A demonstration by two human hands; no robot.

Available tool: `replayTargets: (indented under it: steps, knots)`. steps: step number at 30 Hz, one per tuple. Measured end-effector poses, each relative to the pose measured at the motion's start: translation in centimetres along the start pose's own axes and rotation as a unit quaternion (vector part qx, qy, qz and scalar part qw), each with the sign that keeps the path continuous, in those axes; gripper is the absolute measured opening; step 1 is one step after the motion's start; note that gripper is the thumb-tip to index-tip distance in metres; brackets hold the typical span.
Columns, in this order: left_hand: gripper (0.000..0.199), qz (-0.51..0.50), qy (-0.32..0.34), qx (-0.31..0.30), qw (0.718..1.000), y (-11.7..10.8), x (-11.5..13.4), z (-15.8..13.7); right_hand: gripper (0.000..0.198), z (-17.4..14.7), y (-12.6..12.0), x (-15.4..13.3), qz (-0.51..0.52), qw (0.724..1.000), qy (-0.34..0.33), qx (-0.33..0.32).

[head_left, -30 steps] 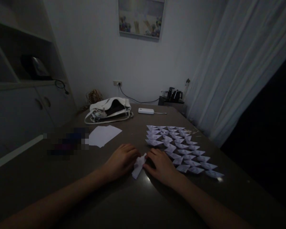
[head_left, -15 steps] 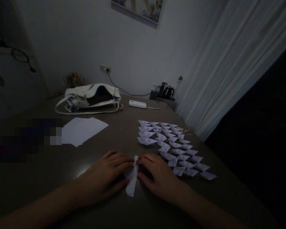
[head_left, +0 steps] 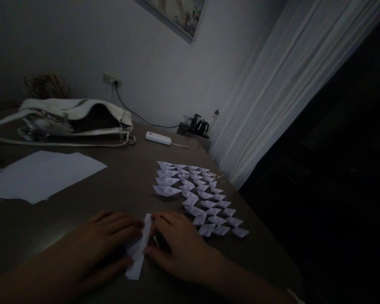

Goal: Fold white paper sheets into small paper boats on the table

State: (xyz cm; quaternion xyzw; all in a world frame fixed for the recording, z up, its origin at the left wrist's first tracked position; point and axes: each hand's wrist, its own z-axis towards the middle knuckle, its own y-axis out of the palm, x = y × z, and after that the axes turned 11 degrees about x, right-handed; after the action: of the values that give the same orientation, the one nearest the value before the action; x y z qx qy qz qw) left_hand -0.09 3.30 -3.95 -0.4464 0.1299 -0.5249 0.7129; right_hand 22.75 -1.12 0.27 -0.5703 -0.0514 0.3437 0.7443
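A narrow strip of folded white paper (head_left: 140, 253) lies on the table between my two hands, with a pale flap spreading from its left side. My left hand (head_left: 109, 236) rests over the flap, fingertips and thumb pressing the paper's left side. From the other side, my right hand (head_left: 180, 245) grips the strip's right edge with curled fingers near the top and the thumb lower down. Beyond my right hand stand several small folded paper boats (head_left: 205, 195) in close rows. The underside of the folded paper is hidden.
White paper sheets (head_left: 50, 173) lie at the left. Behind them is an open white handbag (head_left: 79, 122), and a white device with a strap (head_left: 158, 138) lies right of it. A dark kettle (head_left: 202, 126) stands at the back. The table's right edge (head_left: 259, 219) runs beside the boats.
The view has swung to the right, so everything appears further left. Both hands stay on the folded paper, the right thumb still against its edge.
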Motion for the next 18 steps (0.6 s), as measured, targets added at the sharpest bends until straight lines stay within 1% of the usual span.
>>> replayTargets:
  steps: [2, 4, 9, 11, 14, 16, 18]
  knots:
    - [0.033, -0.006, 0.002, 0.002, 1.0, -0.2, 0.1, 0.1, 0.032, -0.1, 0.1, 0.1, -0.002, 1.0, 0.003, -0.004]
    - [0.033, -0.012, 0.002, 0.0, 1.0, -0.3, 0.2, 0.1, 0.035, -0.2, 0.2, 0.1, -0.003, 1.0, 0.008, -0.009]
    - [0.034, -0.012, -0.006, -0.013, 1.0, -0.4, 0.5, 0.2, 0.026, -0.7, 0.4, -0.2, 0.0, 1.0, 0.003, 0.011]
    - [0.032, -0.01, -0.01, -0.019, 1.0, -0.5, 0.5, 0.3, 0.018, -0.8, 0.4, -0.5, -0.005, 1.0, -0.015, 0.009]
    - [0.032, -0.007, -0.011, -0.027, 1.0, -0.5, 0.5, 0.2, 0.007, -1.1, 0.4, -1.0, -0.009, 0.998, -0.062, -0.023]
    - [0.033, -0.009, -0.012, -0.032, 0.999, -0.5, 0.6, 0.2, 0.007, -1.2, 0.5, -1.2, 0.0, 0.995, -0.094, -0.037]
    - [0.034, -0.014, -0.019, -0.037, 0.999, -0.6, 0.6, 0.2, 0.008, -1.3, 0.6, -1.3, 0.012, 0.993, -0.108, -0.043]
